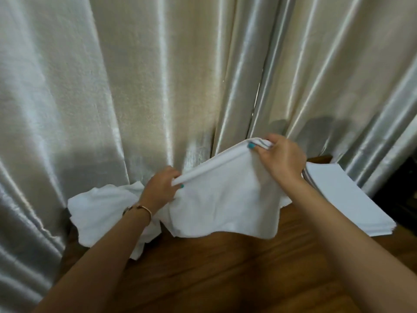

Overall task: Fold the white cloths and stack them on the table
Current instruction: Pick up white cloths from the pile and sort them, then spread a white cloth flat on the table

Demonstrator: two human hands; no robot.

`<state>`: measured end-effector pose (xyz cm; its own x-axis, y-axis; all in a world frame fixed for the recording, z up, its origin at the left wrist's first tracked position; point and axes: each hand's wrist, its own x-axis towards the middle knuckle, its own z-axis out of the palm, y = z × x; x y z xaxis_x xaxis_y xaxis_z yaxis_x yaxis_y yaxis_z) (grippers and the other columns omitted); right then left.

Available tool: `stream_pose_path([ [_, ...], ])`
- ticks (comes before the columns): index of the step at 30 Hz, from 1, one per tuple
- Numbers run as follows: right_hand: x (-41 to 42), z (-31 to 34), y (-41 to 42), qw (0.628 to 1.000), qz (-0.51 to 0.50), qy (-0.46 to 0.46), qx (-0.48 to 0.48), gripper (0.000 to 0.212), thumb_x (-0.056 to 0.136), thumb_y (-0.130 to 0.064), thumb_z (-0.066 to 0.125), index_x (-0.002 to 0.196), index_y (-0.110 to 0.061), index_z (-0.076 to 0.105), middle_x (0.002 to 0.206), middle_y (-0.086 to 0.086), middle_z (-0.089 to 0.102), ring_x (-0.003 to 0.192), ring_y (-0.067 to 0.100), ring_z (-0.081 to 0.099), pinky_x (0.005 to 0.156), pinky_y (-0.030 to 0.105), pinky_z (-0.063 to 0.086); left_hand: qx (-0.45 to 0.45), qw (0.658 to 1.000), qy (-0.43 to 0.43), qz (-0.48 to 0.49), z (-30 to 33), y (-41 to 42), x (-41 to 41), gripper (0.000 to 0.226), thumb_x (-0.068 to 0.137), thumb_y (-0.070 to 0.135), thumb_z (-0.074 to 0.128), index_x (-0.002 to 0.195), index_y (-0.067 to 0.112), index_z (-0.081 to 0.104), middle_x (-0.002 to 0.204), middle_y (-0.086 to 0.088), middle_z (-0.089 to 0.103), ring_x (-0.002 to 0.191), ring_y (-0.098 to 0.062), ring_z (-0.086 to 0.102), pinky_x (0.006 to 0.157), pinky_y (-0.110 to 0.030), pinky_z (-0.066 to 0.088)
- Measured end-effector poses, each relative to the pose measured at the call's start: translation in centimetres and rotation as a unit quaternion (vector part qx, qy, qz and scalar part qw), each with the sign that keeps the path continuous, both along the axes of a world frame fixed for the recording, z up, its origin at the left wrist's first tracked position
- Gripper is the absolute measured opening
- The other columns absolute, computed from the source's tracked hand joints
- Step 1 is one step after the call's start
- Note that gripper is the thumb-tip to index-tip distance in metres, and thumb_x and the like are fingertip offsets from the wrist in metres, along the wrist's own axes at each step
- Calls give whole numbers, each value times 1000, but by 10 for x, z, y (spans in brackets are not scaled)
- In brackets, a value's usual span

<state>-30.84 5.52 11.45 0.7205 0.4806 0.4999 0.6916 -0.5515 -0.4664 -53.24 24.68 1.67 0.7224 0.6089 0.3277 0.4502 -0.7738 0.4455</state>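
Observation:
A white cloth (225, 199) hangs doubled over above the wooden table (225, 267), its folded edge running up from left to right. My left hand (160, 188) pinches the lower left end of that fold. My right hand (279, 157) grips the upper right end, held higher. The cloth's loose lower edge hangs just over the table. A rumpled pile of unfolded white cloths (101, 211) lies at the left, partly behind my left forearm. A neat stack of folded white cloths (345, 199) sits at the right, partly hidden by my right arm.
Shiny cream curtains (158, 86) hang right behind the table and along its left side. A dark object (404, 195) stands at the far right beyond the stack. Bare wood shows in front of the cloths.

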Motion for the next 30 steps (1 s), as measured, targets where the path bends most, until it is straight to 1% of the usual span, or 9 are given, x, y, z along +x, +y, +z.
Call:
stream_pose_path([
  [3,34,-5,-29,999,11,27,36,33,86,-52,58,93,-22,67,95,5,69,94,34,62,68,34,43,5,1000,3,19,0,-19,18,12,75,11,77,81,6,67,81,-7,56,71,-21,53,64,-31,38],
  [7,71,-20,-67,994,16,67,90,31,87,-49,57,95,-21,67,92,6,70,91,33,61,68,34,45,13,997,43,55,-3,-52,45,6,78,3,69,82,7,70,80,-12,60,78,-33,59,69,-39,47],
  [10,96,-27,-94,985,13,111,130,25,85,-47,57,92,-23,65,89,3,68,87,31,61,73,39,50,4,991,63,117,-11,-82,54,16,80,-2,62,88,6,74,83,-14,65,82,-34,62,69,-32,44],
  [15,127,-35,-134,989,33,72,126,19,91,-27,56,97,-11,64,110,7,54,81,27,51,66,31,36,-10,984,61,165,-11,-121,50,19,84,1,58,92,8,74,94,-12,71,89,-31,64,73,-33,46],
  [20,138,-34,-157,984,27,71,163,19,92,-26,55,102,-14,67,109,4,55,80,17,45,66,29,34,-81,988,23,128,37,-136,42,5,83,12,71,80,17,72,78,-1,69,77,-17,62,62,-19,41],
  [22,144,-30,-166,976,23,88,196,17,92,-23,56,103,-17,68,109,4,59,82,17,50,68,27,34,-129,984,28,116,67,-144,36,12,76,17,78,69,20,69,63,10,65,64,-7,56,55,-10,39],
  [24,150,-28,-174,972,26,94,214,16,92,-22,57,103,-19,68,109,3,61,88,21,56,70,26,35,-172,978,54,109,95,-153,28,22,66,29,83,63,14,67,52,11,58,56,-8,50,50,-11,35],
  [27,155,-23,-181,970,18,102,222,15,91,-25,58,101,-22,68,108,0,63,93,22,57,72,29,39,-192,972,108,81,132,-168,16,68,36,72,78,64,11,69,55,5,61,54,-6,54,51,-13,39],
  [30,161,-10,-188,962,-2,118,246,8,87,-30,61,94,-28,65,97,-11,61,85,14,53,72,29,39,-251,959,115,65,157,-172,9,78,23,78,77,68,14,74,64,-1,72,56,-7,64,51,-16,48],
])
